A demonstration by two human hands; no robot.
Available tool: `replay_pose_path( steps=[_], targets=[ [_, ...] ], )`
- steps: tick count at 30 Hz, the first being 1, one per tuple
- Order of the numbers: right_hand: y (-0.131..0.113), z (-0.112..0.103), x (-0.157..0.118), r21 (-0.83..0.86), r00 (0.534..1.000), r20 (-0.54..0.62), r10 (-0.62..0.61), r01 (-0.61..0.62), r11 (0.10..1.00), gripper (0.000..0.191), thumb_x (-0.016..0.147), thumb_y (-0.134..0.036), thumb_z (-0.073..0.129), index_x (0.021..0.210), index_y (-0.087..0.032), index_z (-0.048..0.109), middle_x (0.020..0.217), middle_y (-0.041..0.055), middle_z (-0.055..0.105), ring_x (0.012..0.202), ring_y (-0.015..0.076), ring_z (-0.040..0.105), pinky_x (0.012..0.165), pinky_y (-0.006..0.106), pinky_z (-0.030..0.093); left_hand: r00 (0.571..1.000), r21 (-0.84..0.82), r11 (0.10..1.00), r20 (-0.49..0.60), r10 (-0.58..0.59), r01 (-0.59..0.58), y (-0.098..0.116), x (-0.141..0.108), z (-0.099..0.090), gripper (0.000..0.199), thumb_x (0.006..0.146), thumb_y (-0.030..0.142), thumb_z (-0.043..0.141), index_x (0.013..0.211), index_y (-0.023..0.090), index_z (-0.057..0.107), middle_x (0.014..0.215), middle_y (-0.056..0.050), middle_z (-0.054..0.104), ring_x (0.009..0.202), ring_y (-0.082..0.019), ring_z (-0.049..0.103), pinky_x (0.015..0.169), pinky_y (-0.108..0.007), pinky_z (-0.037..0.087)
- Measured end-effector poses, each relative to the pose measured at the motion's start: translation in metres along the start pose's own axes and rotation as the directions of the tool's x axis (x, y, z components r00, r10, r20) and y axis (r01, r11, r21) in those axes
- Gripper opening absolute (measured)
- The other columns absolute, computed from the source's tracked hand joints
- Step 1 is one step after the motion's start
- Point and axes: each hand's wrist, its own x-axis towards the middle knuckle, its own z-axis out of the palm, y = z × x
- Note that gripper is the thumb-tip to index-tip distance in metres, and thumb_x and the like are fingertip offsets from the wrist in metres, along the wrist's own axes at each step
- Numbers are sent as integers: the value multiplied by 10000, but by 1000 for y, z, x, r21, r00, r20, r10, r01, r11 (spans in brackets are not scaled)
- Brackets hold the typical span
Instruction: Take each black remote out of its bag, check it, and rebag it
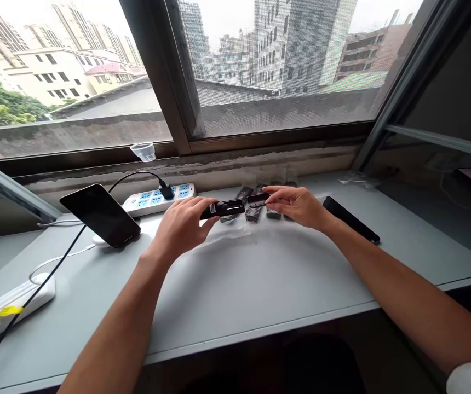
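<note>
My left hand (186, 221) grips a black remote-like device (229, 207) between thumb and fingers, with an open battery compartment facing up. Just to its right, my right hand (295, 205) pinches a small dark cover (257, 200) close to the device's end. Both are held above the grey table (252, 284). Behind and beneath them lie several dark items in clear plastic wrapping (274, 212), partly hidden by my hands and the held pieces.
A tablet (101, 213) leans on a stand at the left, beside a white power strip (153, 201) with a black plug. Another white strip (13, 306) and cables lie front left. A black slab (351, 220) rests right. A clear cup (144, 151) stands by the window.
</note>
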Motion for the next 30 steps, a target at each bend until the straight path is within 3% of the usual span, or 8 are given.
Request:
replay_pose_path(
  steps=[5,8,14,19,22,27,30],
  targets=[
    [1,3,0,-46,999,-21,-44,43,998,266,823,-496,856,937,-255,859,1361,87,667,1052,256,723,1054,499,602,999,-7,1000,27,22,-22,1,0,1,364,990,393,642,1317,235,666,1181,-95,760,1102,-329,709,981,-463,527],
    [1,3,1,-94,998,-14,-65,64,994,235,823,-478,863,921,-264,859,1328,87,668,1073,260,710,1040,487,608,999,-19,1000,25,23,-23,2,0,3,367,991,402,639,1319,240,663,1174,-98,760,1087,-325,711,967,-453,528],
    [3,2,3,-119,991,-9,-134,132,984,381,825,-401,866,1175,-276,785,1288,75,689,1133,268,691,1003,449,616,999,-22,1000,29,16,-15,4,0,3,362,988,405,644,1308,235,658,1170,-98,754,1061,-315,708,915,-422,531],
    [5,1,2,-204,987,-10,-162,157,966,456,827,-391,844,1254,-270,741,1262,81,719,1113,273,680,888,407,615,999,-37,999,45,-3,4,7,1,4,366,992,410,648,1311,231,653,1179,-88,746,1047,-297,701,862,-399,536],
    [3,2,2,-222,993,-19,-117,110,969,399,884,-429,787,1242,-256,752,1242,86,747,1036,252,695,827,380,589,999,-33,999,37,17,-15,7,2,5,363,997,399,649,1316,226,653,1192,-87,743,1062,-296,699,868,-401,538],
    [-3,6,1,-112,998,23,60,-57,992,443,953,-589,679,1129,-198,789,829,55,761,734,202,711,625,310,532,997,-34,996,-31,77,-79,8,3,7,351,995,370,669,1314,223,657,1231,-87,738,1073,-294,701,912,-412,536],
    [-6,12,0,-72,993,17,113,-112,991,480,966,-617,648,1106,-179,785,835,64,765,669,185,709,567,288,525,987,-68,985,-60,152,-156,15,4,10,341,1001,365,671,1309,218,665,1237,-86,744,1087,-286,703,935,-416,539]
  ],
)
